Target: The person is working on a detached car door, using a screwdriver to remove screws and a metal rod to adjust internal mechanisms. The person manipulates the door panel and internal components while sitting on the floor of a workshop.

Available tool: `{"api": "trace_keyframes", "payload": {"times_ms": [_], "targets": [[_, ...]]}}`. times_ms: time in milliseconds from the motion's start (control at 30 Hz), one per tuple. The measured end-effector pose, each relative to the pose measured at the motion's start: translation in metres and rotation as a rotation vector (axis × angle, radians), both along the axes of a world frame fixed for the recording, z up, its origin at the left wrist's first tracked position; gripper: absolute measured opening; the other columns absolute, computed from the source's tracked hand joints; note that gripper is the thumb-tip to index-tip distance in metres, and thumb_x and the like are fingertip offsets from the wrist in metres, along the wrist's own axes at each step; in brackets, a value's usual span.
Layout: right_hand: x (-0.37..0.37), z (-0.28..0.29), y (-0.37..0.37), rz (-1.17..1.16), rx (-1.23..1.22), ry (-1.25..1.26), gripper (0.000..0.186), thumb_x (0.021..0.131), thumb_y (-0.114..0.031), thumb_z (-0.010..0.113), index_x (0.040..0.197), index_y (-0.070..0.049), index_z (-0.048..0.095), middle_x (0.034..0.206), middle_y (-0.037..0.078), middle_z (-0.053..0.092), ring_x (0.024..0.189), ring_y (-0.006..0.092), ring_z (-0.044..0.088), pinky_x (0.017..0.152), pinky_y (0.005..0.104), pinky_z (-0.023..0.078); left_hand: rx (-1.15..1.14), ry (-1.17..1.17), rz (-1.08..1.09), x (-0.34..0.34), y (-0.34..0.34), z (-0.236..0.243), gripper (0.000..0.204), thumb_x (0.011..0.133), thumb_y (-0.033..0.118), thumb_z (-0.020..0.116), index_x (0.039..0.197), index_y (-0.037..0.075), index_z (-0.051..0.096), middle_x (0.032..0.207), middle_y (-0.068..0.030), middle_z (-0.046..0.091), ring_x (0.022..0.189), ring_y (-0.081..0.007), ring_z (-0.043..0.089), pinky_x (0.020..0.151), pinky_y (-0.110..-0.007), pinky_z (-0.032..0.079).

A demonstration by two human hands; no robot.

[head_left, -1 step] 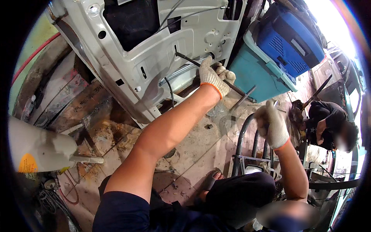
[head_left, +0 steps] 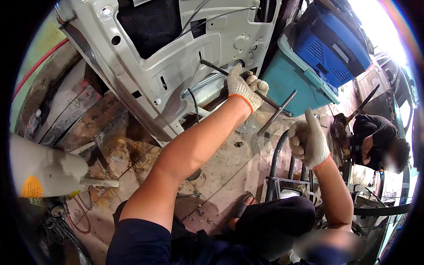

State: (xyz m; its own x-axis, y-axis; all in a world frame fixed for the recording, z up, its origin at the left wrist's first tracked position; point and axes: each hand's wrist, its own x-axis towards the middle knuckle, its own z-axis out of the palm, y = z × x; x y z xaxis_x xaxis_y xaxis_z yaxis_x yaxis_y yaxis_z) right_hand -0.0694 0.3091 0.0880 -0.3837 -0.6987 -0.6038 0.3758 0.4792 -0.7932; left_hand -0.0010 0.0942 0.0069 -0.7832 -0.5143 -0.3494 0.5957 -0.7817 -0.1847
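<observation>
My left hand [head_left: 247, 88], in a cream knit glove with orange cuff, is closed round a long dark metal bar [head_left: 212, 67]. The bar's upper end lies at a pale grey vehicle door panel [head_left: 161, 53] with cut-outs and cables. Near its lower end a short crosspiece [head_left: 288, 98] angles downward. My right hand [head_left: 310, 142], also gloved, is below and right of that crosspiece, fingers curled and thumb raised; whatever they may hold is hidden. Curved black tubing [head_left: 274, 161] stands beneath my right hand.
A teal bin [head_left: 285, 75] carries a blue plastic case [head_left: 324, 39]. Another person [head_left: 369, 137] crouches at the right among metal parts. A pale cylindrical container [head_left: 44, 163], red hose [head_left: 39, 60] and coiled cables [head_left: 57, 234] are at the left, on a dirty tiled floor [head_left: 212, 168].
My right hand has shifted slightly, its thumb now pointing more upward, and the crosspiece on the bar has swung a little. My left hand stays on the bar.
</observation>
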Motion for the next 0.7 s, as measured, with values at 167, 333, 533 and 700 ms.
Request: {"api": "trace_keyframes", "payload": {"times_ms": [167,333,533,700], "targets": [[0.004,-0.002,-0.021,0.193,-0.005,0.183,0.058,0.092,-0.059,0.055,0.081,-0.002,0.063,0.058,0.002,0.048,0.044,0.0136,0.044,0.039,0.0292,0.035,-0.044,0.022,0.006,0.0,-0.001,-0.008,0.04,0.093,0.045,0.054,0.07,0.014,0.043,0.053,0.0038,0.029,0.043,-0.0127,0.028,0.044,-0.028,0.036],[0.018,-0.011,-0.019,0.449,-0.196,2.017,0.02,0.079,-0.015,0.07,0.096,-0.005,0.068,0.074,0.009,0.058,0.063,0.0245,0.063,0.052,0.0366,0.049,-0.002,-0.073,0.013,-0.001,-0.003,0.004,0.039,0.093,0.044,0.054,0.07,0.014,0.043,0.053,0.0036,0.029,0.044,-0.0131,0.03,0.044,-0.029,0.037],[0.009,-0.014,-0.006,0.167,-0.16,1.392,0.031,0.091,-0.034,0.062,0.095,-0.004,0.064,0.064,0.004,0.051,0.056,0.0187,0.057,0.047,0.0332,0.044,-0.027,0.028,0.008,-0.001,-0.004,-0.003,0.04,0.093,0.046,0.055,0.07,0.015,0.043,0.053,0.0042,0.03,0.044,-0.0132,0.031,0.045,-0.029,0.037],[0.001,-0.008,-0.028,0.12,0.06,0.159,0.063,0.094,-0.06,0.053,0.099,0.002,0.063,0.063,-0.001,0.045,0.047,0.0099,0.04,0.041,0.0301,0.033,-0.014,-0.013,0.009,0.001,-0.004,-0.005,0.041,0.093,0.048,0.053,0.07,0.015,0.042,0.051,0.0048,0.028,0.044,-0.0129,0.029,0.045,-0.029,0.035]]}}
